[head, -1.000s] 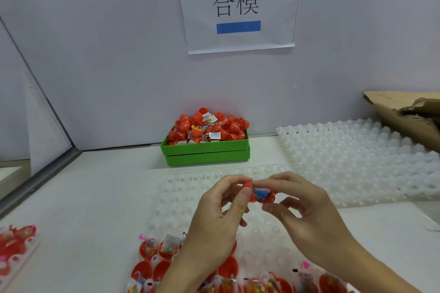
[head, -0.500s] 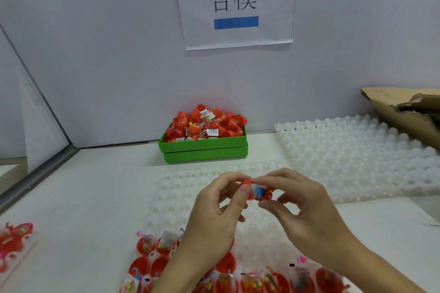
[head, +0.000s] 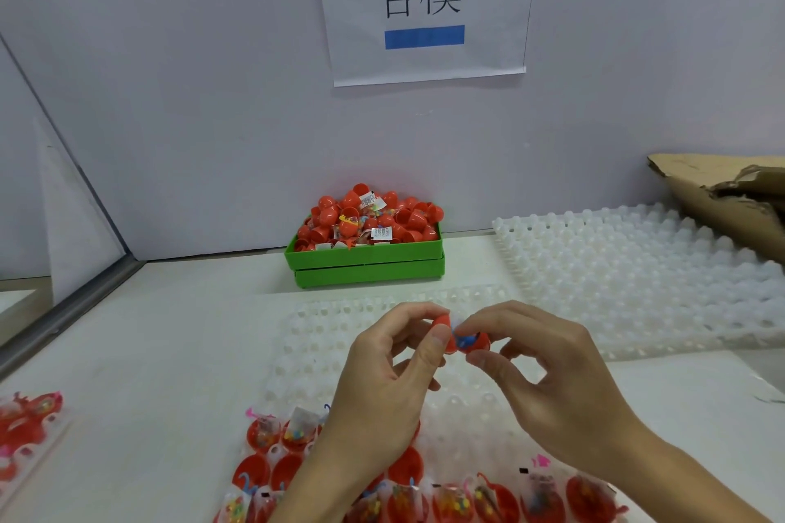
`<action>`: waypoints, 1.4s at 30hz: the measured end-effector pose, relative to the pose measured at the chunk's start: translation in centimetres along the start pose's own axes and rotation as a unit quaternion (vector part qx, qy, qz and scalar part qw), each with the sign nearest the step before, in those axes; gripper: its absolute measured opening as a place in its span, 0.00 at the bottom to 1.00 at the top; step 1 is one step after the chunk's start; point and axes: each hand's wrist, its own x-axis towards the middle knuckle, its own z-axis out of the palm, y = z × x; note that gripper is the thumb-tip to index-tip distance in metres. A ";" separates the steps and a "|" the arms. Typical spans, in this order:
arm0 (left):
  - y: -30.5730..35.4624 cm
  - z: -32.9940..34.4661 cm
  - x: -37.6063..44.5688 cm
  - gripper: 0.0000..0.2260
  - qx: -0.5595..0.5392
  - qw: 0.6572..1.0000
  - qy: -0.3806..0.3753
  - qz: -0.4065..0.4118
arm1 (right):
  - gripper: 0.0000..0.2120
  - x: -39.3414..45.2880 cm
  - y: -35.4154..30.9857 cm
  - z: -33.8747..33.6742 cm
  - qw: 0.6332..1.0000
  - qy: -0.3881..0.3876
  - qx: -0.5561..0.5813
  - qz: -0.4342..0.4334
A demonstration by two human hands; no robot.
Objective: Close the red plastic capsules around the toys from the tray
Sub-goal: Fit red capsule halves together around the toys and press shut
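a white table [head: 161, 335] carries a white dimpled tray [head: 323, 323] at centre, red capsule halves with toys [head: 450, 501] filling its 6 o'clock edge. a green bin [head: 365, 263] heaped with red capsules [head: 369, 217] sits at 12 o'clock, a second white tray [head: 637, 276] at 2 o'clock, torn cardboard [head: 722, 200] resting on its far edge.

Two hands [head: 382, 391], one green bin [head: 367, 263], one wall sign [head: 424, 4]

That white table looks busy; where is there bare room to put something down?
Bare table lies left of the near white tray, before the green bin, and right of both hands. The tray's near rows, full of red capsules, are crowded.
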 end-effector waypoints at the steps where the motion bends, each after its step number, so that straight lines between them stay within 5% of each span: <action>1: 0.0 0.0 0.0 0.09 0.001 1.000 -0.002 0.001 | 0.13 0.0 0.1 0.0 1.000 -0.003 -0.006 -0.005; 18: -0.1 0.0 0.0 0.10 0.009 1.000 -0.013 0.000 | 0.18 -0.1 0.4 0.0 0.998 -0.006 -0.050 -0.032; 42: -0.4 0.0 0.1 0.10 0.000 1.000 -0.013 0.004 | 0.12 -0.2 0.5 -0.1 0.995 -0.012 -0.084 -0.055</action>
